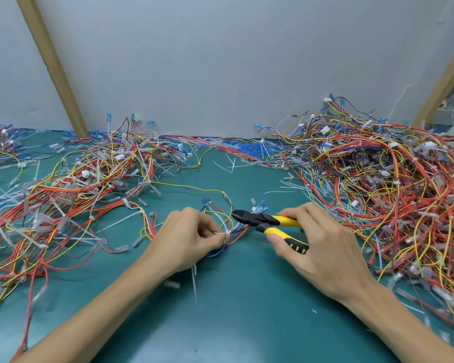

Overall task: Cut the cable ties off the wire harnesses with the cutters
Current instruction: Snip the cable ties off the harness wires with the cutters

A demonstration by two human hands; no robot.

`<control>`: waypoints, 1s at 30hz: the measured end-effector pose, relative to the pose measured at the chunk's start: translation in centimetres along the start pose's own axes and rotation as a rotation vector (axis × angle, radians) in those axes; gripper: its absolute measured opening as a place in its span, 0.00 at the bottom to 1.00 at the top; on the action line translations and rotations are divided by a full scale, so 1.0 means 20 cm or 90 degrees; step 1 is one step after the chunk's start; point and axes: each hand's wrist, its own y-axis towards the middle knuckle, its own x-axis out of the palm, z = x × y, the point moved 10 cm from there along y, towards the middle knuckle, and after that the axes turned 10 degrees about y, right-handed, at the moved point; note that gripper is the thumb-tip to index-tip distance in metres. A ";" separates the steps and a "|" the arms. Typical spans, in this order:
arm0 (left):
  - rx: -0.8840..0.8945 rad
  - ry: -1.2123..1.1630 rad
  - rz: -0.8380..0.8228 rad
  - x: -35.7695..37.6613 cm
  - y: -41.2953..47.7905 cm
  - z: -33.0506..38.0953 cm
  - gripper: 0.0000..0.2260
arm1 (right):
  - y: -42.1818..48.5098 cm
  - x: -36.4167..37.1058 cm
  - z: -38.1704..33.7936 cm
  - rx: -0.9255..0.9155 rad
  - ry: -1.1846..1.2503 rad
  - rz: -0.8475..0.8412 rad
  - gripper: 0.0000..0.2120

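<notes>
- Two hands meet at centre: the left hand [192, 231] pinches a white cable tie [222, 233] on a small wire harness [227, 205]; the right hand [323, 244] grips the cutters [262, 222], handles spread, nose pointing to 9 o'clock, just beside the tie
- Step, as judged: lining up a cut; the next move calls for the blades to take the tie alone
- Harness heaps lie at 10 o'clock [76, 184] and 2 o'clock [378, 179] on the green mat [247, 297]; loose wires crowd the tie
</notes>
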 end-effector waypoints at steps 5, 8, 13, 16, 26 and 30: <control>0.153 0.156 0.128 -0.03 -0.05 0.13 0.06 | 0.00 0.02 0.00 -0.016 -0.013 -0.022 0.20; 0.224 0.206 0.192 -0.08 -0.07 0.16 0.07 | 0.00 0.02 0.00 -0.020 -0.018 -0.021 0.21; 0.270 0.256 0.253 -0.11 -0.09 0.21 0.09 | 0.00 0.04 -0.01 -0.036 -0.030 -0.042 0.22; 0.296 0.281 0.282 -0.12 -0.10 0.24 0.10 | -0.01 0.03 -0.02 -0.036 -0.028 -0.024 0.21; 0.322 0.303 0.295 -0.11 -0.12 0.28 0.10 | -0.01 0.03 -0.03 -0.018 -0.022 -0.033 0.20; 0.332 0.307 0.298 -0.10 -0.12 0.28 0.11 | -0.01 0.04 -0.05 -0.007 -0.035 -0.056 0.20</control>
